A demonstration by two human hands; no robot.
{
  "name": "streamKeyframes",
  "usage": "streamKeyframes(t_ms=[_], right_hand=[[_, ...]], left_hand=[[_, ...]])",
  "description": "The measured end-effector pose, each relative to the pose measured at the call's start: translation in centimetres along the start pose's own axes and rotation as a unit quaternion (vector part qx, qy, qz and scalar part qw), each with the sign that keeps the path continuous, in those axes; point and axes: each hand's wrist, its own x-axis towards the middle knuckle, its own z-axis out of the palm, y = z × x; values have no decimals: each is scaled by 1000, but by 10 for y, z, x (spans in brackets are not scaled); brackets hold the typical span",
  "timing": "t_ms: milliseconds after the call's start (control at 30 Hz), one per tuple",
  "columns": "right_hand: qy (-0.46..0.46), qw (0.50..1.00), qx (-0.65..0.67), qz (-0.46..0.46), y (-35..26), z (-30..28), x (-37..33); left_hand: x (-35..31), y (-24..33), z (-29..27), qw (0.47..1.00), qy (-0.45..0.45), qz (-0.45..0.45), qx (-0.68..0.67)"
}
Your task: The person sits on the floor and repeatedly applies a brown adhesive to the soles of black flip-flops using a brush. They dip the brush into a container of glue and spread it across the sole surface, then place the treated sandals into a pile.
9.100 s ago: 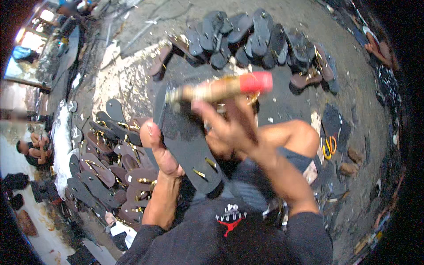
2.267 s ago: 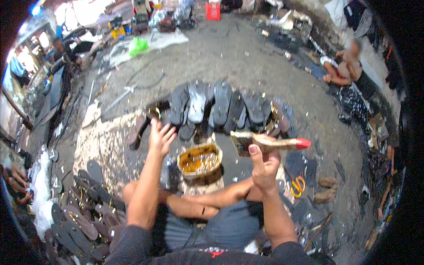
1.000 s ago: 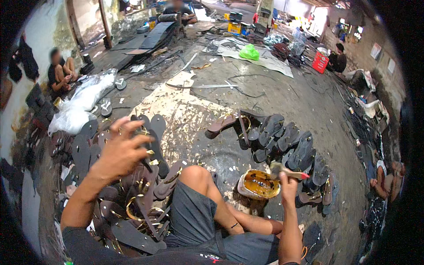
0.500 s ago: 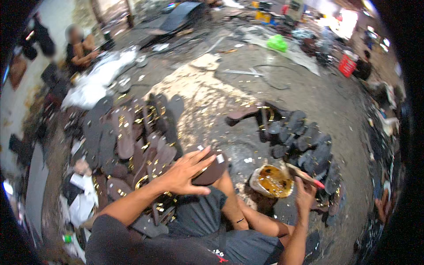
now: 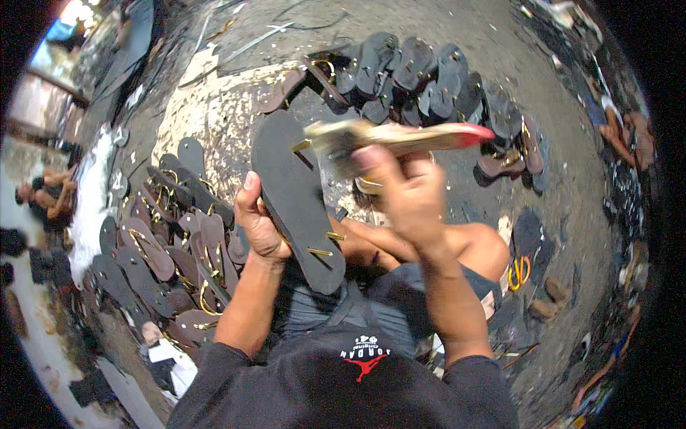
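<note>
A dark grey sandal sole [image 5: 293, 186] is held upright in front of me, with gold strap ends poking out of its face. My left hand [image 5: 261, 229] grips it by its left edge, thumb up along the side. In my right hand [image 5: 407, 189] is a paintbrush [image 5: 436, 139] with a red-tipped handle, blurred by motion. Its bristle end points left, beside the sole's upper right edge; I cannot tell whether they touch. Behind that hand shows a bit of the glue pot's pale rim [image 5: 368, 186]; the rest is hidden.
Many brown and black sandals [image 5: 146, 250] lie piled at the left. An arc of dark sandals [image 5: 443, 82] stretches across the far right side. A stained pale sheet [image 5: 207, 100] covers the floor ahead. Another person [image 5: 53, 193] sits at the far left by white plastic [image 5: 93, 207].
The sole has been raised and turned from over my lap. My right hand has brought the paintbrush from the glue pot to the sole's edge. The view has tilted down and turned right.
</note>
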Motion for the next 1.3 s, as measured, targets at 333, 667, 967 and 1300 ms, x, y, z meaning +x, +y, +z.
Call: streamKeyframes(t_ms=[333, 667, 967, 1300], right_hand=[[-16, 980, -111, -163, 5, -1, 2], [-52, 905, -185, -380, 12, 8, -18], [151, 983, -52, -86, -14, -75, 6], [-4, 969, -158, -190, 34, 2, -40]], left_hand=[[-33, -24, -16, 993, -34, 61, 97], [-9, -33, -8, 984, -111, -12, -137], [-110, -55, -28, 980, 57, -188, -36], [19, -48, -15, 995, -39, -19, -95]])
